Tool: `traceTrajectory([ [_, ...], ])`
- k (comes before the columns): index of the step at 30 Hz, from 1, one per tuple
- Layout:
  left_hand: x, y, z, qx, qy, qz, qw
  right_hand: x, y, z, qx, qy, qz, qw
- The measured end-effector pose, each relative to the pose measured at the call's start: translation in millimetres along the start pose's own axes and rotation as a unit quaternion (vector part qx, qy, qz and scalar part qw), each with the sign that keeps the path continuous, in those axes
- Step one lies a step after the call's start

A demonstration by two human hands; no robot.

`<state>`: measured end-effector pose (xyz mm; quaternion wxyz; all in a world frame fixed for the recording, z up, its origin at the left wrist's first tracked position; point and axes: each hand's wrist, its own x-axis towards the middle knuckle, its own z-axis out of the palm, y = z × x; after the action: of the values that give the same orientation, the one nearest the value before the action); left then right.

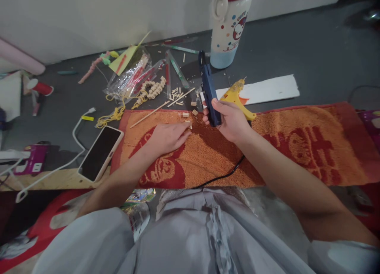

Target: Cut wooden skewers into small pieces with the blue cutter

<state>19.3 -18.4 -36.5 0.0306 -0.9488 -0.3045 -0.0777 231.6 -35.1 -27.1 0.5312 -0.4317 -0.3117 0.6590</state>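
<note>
My right hand is wrapped around a long dark blue tool with a slim dark head pointing away from me; its exact kind is unclear. My left hand lies low over the orange towel, fingers drawn together at a small piece of wooden stick. Just beyond those fingertips sit short wooden pieces. A yellow glue gun lies behind my right hand, partly hidden by it. Many cut stick bits and a longer thin wooden stick lie beyond my left hand.
A white bottle stands at the back. A white strip lies right of it. Left are a string of wooden pieces, plastic packets, a phone and a white cable. A black cord crosses the towel.
</note>
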Motion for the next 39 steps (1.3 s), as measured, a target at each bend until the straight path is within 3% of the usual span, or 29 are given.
traceTrajectory([
  [3, 5.3, 4.7, -1.8, -0.03, -0.052, -0.073, 0.996, -0.2, 0.9, 0.1, 0.013, -0.006, 0.001, 1.0],
  [10, 10.7, 6.3, -3.6, -0.032, -0.091, -0.085, 0.992, -1.2, -0.8, 2.1, 0.022, 0.006, 0.017, 1.0],
  [18, 11.3, 7.2, -1.5, -0.046, -0.071, -0.071, 0.994, -2.1, -1.8, 3.3, 0.042, 0.006, 0.022, 0.999],
  [24, 5.0, 4.6, -2.2, -0.011, -0.002, -0.069, 0.998, -3.1, -2.8, 4.3, 0.033, 0.004, 0.016, 0.999],
  [31, 1.8, -0.5, -3.3, 0.004, -0.03, -0.083, 0.996, -4.5, -3.8, 5.2, 0.057, 0.004, 0.023, 0.998],
  [33, 0.1, -3.2, -3.1, 0.016, -0.019, -0.054, 0.998, -4.5, -3.5, 5.1, 0.057, 0.006, 0.021, 0.998],
  [37, -5.4, -9.9, -1.4, 0.028, 0.007, 0.109, 0.994, -3.9, -2.6, 4.5, 0.039, 0.007, 0.019, 0.999],
  [39, -7.4, -12.5, -0.5, 0.035, 0.017, 0.157, 0.987, -3.7, -2.5, 4.4, 0.031, 0.007, 0.02, 0.999],
])
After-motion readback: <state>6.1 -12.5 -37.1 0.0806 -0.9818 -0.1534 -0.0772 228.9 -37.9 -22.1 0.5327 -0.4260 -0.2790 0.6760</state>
